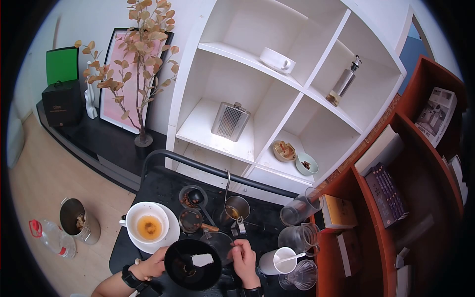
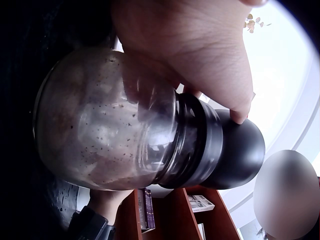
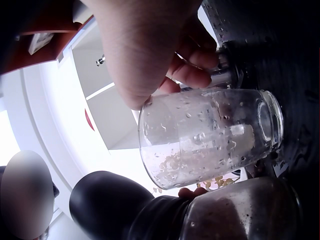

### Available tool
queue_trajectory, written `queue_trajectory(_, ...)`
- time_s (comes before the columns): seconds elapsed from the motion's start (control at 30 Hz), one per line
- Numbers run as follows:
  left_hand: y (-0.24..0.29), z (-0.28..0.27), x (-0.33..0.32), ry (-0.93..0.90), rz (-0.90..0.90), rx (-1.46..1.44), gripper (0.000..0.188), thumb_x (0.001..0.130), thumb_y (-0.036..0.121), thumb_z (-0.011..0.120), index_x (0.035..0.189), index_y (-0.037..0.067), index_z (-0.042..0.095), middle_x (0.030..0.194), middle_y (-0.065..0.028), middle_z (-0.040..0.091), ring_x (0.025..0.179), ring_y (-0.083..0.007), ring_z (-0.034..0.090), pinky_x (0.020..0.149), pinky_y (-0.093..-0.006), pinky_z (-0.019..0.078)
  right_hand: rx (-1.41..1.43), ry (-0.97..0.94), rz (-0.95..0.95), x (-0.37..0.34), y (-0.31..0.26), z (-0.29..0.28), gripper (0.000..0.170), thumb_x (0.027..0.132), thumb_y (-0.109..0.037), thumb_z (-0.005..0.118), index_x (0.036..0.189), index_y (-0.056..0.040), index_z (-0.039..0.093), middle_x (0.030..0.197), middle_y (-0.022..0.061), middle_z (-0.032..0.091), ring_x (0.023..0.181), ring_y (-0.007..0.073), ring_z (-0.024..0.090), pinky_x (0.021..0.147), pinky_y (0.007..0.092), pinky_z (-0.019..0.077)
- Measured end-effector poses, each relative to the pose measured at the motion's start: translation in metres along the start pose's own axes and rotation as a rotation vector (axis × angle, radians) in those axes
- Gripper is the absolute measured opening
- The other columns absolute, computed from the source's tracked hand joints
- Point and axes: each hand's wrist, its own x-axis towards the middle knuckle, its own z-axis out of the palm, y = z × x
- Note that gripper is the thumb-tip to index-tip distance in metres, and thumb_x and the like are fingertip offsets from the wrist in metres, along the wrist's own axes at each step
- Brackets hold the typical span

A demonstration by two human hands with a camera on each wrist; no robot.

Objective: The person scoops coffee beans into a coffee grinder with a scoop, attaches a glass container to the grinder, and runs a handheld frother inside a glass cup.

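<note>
- The left hand (image 1: 153,265) is clamped on a black-topped jar (image 2: 107,125), its thumb pressing the rounded black top; the clear body, speckled with dark bits, extends below the grip.
- The right hand (image 1: 245,262) is closed around the side of a clear glass (image 3: 210,135), thumb near the rim and fingers on the far side; droplets cover its wall.
- The glass is just beside the jar, between the two grips.
- Beyond the left grip, a white cup (image 1: 133,220) of amber liquid with dark sediment sits on a saucer (image 1: 172,231).
- Ahead of both grips, a small strainer (image 1: 191,219) with a wooden handle lies near a metal pitcher (image 1: 238,202).
- Just right of the right grip stands a white mug (image 1: 267,263) with a spoon (image 1: 292,258) in it; past it are a glass carafe (image 1: 298,239) and a ribbed glass dripper (image 1: 303,276).
- Under both grips is a black tabletop (image 1: 166,184).
</note>
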Motion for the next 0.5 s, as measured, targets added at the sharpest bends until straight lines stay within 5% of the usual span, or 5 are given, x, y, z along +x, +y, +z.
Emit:
queue_trajectory(0.07, 0.0012, 0.0006, 0.0006, 0.005, -0.015, -0.017, 0.040, 0.084, 0.024, 0.052, 0.115, 0.000, 0.046, 0.104, -0.0070, 0.053, 0.092, -0.0164, 0.049, 0.085, -0.0274, 0.0390, -0.045, -0.011, -0.061, 0.0005, -0.0010, 0.0001, 0.012, 0.087, -0.011, 0.045, 0.092, -0.0002, 0.048, 0.060, 0.0052, 0.055, 0.054, 0.0082, 0.052, 0.050, 0.0207, 0.0402)
queue_trajectory(0.5, -0.0004, 0.0000, 0.0002, -0.002, 0.011, 0.003, 0.045, 0.084, 0.031, 0.052, 0.116, 0.000, 0.046, 0.105, -0.0075, 0.053, 0.094, -0.0174, 0.049, 0.085, -0.0282, 0.0386, -0.060, -0.010, -0.070, 0.0005, -0.0002, -0.0001, 0.011, 0.087, -0.010, 0.045, 0.092, -0.0003, 0.048, 0.060, 0.0049, 0.055, 0.054, 0.0080, 0.052, 0.050, 0.0207, 0.0402)
